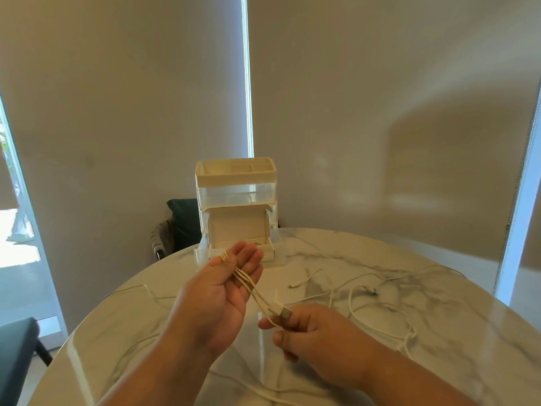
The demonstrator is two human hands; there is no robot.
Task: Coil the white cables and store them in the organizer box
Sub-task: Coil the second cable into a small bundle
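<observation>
I see white cables, a white table with grey veins — and a cream, partly clear box.

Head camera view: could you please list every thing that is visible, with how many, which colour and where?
organizer box: one, cream and clear, far edge of table
small open box: one, white, directly in front of organizer box
held cable: one, white, looped strands stretched between both hands, above table
loose cables: several, exact number unclear, white, spread on table, mostly to the right
table: one, white marble pattern, round, foreground
chairs: two, dark, one behind table, one at lower left
roller blinds: two, beige, background
left hand: one, open, palm up, strands lie across fingers
right hand: one, pinches held cable beside its USB plug
</observation>
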